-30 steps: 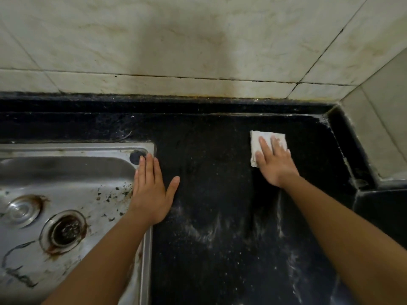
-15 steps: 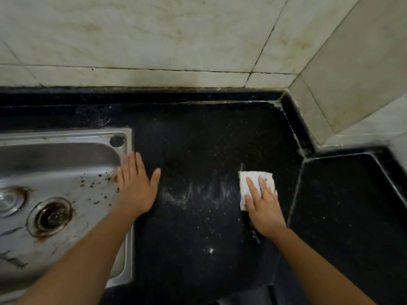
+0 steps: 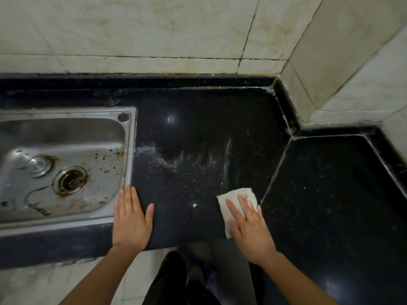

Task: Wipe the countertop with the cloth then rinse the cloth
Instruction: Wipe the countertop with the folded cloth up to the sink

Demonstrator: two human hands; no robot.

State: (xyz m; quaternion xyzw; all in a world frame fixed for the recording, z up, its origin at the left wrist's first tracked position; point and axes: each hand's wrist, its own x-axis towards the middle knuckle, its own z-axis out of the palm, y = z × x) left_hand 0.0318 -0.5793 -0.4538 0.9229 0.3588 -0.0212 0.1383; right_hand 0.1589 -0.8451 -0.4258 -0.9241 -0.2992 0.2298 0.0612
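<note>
Right fingers [image 3: 236,208]: straight, slightly spread, pressed flat on a small white folded cloth [image 3: 233,194]. We see no pinch or curl round it. The right hand [image 3: 248,230] covers the cloth's near half; the far corners show beyond the fingertips.

Left fingers [image 3: 128,197]: straight and held together, thumb angled out to the side. The left hand [image 3: 132,221] lies palm-down on the bare surface and holds nothing.

Cloth position: on the black speckled stone tabletop [image 3: 198,119], near its front edge, just left of the seam where the angled corner section begins.

The left fingertips are at the right-hand rim of the stainless steel sink [image 3: 130,137]; we cannot tell whether they touch it. The basin is stained, with a rust-ringed round drain [image 3: 71,179].

Pale powdery streaks [image 3: 193,159] cross the tabletop between the two hands and further back. Off-white marbled wall tiles [image 3: 154,29] rise behind and at the right corner.
</note>
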